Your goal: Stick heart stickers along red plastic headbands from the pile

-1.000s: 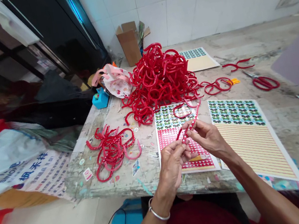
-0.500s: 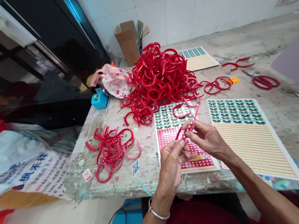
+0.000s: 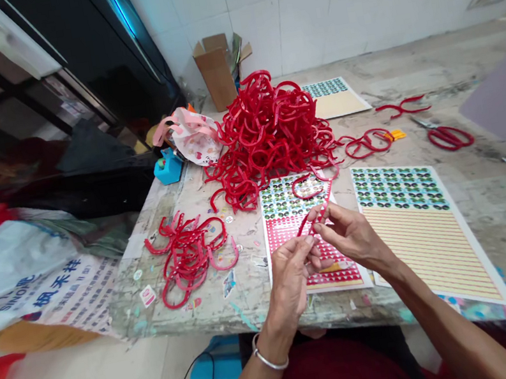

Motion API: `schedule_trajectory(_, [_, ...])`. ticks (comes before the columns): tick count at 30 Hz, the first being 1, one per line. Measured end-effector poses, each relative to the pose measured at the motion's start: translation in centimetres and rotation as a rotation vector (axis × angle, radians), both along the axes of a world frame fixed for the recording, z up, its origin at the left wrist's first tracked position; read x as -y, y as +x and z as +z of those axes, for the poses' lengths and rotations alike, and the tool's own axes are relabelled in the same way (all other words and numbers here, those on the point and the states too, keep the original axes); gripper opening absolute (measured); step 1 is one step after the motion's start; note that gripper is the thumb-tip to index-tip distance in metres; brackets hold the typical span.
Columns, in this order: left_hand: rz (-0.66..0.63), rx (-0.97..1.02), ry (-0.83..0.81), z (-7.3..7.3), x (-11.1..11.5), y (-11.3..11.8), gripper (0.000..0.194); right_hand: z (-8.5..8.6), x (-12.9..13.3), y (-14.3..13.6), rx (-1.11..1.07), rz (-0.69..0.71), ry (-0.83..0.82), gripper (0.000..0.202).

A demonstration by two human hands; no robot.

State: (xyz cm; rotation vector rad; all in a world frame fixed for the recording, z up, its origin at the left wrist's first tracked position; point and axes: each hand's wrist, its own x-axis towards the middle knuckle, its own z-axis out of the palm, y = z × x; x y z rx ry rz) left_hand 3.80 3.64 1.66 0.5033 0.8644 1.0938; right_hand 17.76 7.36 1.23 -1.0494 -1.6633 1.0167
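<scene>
Left hand and right hand pinch a curved red plastic-looking band and narrow white-dotted red strip, its tip drawn nearer (probably more attached).

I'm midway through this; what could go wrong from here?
The thin patterned strip held between the left hand and right hand might snag: its far end points toward a loose red band on the sheet. The big red pile, heaped loosely behind that sheet, could slide onto it.
</scene>
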Motion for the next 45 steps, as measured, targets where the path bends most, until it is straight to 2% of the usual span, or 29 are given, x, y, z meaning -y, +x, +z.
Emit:
schedule_trajectory(6, [0.017, -0.035, 0.007, 0.0, 0.0, 0.2, 0.017, -0.2, 0.1, 0.1, 0.031, -0.006, 0.008, 0.007])
schedule_trajectory(8, [0.055, -0.083, 0.017, 0.0, 0.1, 0.4, 0.017, -0.4, 0.3, -0.1, 0.04, -0.047, 0.022, 0.001])
schedule_trajectory(13, [0.139, -0.199, 0.062, -0.3, 0.0, 0.7, 0.019, -1.5, 1.2, -1.4, -0.03, -0.182, -0.004, 0.01])
schedule_trajectory(18, [0.147, -0.302, 0.125, -0.5, -0.2, 0.4, 0.022, -2.1, 2.3, -2.7, -0.101, -0.277, -0.037, 0.014])
schedule_trajectory(20, [0.14, -0.357, 0.162, -0.7, -0.1, 0.1, 0.022, -2.2, 2.4, -2.8, -0.099, -0.345, -0.049, 0.021])
schedule_trajectory(23, [0.122, -0.4, 0.18, -0.9, 0.1, -0.4, 0.021, -2.3, 2.3, -2.5, -0.092, -0.432, -0.128, 0.045])
schedule_trajectory(24, [0.11, -0.397, 0.177, -0.9, 0.2, -0.5, 0.021, -2.4, 2.2, -2.3, -0.108, -0.411, -0.177, 0.046])
schedule_trajectory(27, [0.081, -0.37, 0.164, -1.0, 0.6, -0.6, 0.022, -2.6, 2.2, -2.0, -0.243, -0.226, -0.368, 0.028])
schedule_trajectory(29, [0.067, -0.351, 0.154, -1.0, 0.9, -0.6, 0.022, -2.5, 2.4, -1.9, -0.364, -0.151, -0.462, 0.025])
schedule_trajectory(35, [0.013, -0.242, 0.099, -1.4, 2.2, -1.1, 0.021, -1.9, 2.5, -1.9, -0.664, -0.137, -0.699, 0.025])
schedule_trajectory(38, [-0.068, -0.211, 0.075, -1.8, 2.8, -2.1, 0.023, -2.2, 2.5, -1.8, -0.764, -0.096, -0.811, 0.027])
schedule_trajectory(40, [-0.167, -0.293, 0.1, -1.9, 3.0, -3.0, 0.025, -2.7, 2.9, -1.9, -0.768, -0.077, -0.835, 0.027])
schedule_trajectory(42, [-0.239, -0.473, 0.197, -1.9, 3.0, -3.7, 0.022, -3.2, 3.8, -2.4, -0.714, -0.08, -0.83, 0.03])
schedule_trajectory(45, [-0.261, -0.651, 0.332, -1.4, 3.1, -4.1, 0.025, -3.6, 5.5, -3.3, -0.597, -0.121, -0.807, 0.031])
